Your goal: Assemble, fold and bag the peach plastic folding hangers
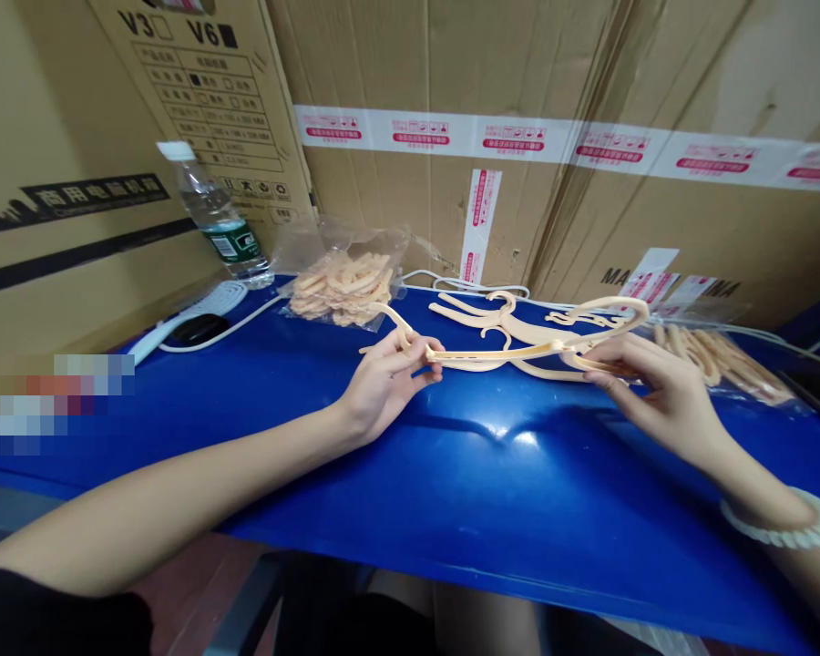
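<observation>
A cream plastic clothes hanger [492, 355] is held up between my two hands, just above the blue table. The fingers of my left hand [391, 387] pinch its left end, where a curved piece sticks up. My right hand [670, 401] has its thumb and fingers closed on the right end, beside a large curved loop [632, 310]. Behind it, further hanger parts [523, 330] of the same colour lie on the table, partly hidden by the held one. Their exact number and joints cannot be made out.
A clear bag of cream plastic parts [345, 282] lies at the back left, another bag [738, 364] at the right. A water bottle [222, 223] leans by cardboard boxes [410, 55]. White cables [424, 275] run along the back of the blue table [451, 510].
</observation>
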### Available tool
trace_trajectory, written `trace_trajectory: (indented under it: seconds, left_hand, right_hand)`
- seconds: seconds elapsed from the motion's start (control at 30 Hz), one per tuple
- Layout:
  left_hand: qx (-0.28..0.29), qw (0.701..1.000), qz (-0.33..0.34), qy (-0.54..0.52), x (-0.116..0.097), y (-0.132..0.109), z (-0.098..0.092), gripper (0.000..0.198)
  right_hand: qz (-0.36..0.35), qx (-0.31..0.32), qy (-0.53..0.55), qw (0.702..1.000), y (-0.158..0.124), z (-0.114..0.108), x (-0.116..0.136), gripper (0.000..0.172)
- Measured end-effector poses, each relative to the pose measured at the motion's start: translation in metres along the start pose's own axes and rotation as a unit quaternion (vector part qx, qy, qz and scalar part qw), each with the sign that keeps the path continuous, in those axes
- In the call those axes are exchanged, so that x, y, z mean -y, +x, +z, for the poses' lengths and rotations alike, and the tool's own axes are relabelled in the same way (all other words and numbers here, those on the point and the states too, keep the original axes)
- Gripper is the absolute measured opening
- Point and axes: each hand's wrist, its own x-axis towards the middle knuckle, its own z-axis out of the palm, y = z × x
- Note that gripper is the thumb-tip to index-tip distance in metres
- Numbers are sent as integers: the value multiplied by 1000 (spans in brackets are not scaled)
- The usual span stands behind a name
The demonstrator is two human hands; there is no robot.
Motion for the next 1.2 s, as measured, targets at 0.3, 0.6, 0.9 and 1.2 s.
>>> trace_trajectory:
  seconds: [0.3, 0.6, 0.9, 1.2]
  left_hand:
    - [-12, 1000, -3, -5, 0, 1, 2, 19]
    - [-36, 999, 4, 7, 3, 3, -1, 20]
    - [-58, 997, 26, 46, 0, 3, 1, 25]
    - [-76, 994, 61, 54, 2, 4, -1, 22]
  right_hand:
    - [-32, -40, -38, 998, 1, 3, 4, 5]
    - [-64, -62, -46, 995, 0, 5, 10, 9]
    - [-60, -59, -28, 996, -3, 9, 11, 10]
    - [-60, -46, -21, 997, -4, 13, 16, 10]
